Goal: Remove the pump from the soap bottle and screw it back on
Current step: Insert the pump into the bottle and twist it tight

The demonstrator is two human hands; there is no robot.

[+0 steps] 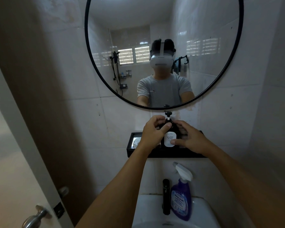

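Head view: both hands on soap bottle (170, 139), pump (168, 116) seated on neck

Left hand (152, 131) fingers pinch collar under pump, likely to twist; right hand (190, 138) wraps bottle to steady it, thumb on label. Bottle sits in shelf (164, 153); mirror (163, 51) just above fingers limits lift room; spray bottle (182, 192), tap (166, 196) well below

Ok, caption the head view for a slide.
Left hand grips the pump collar while the right hand steadies the soap bottle on a black shelf under a round mirror.
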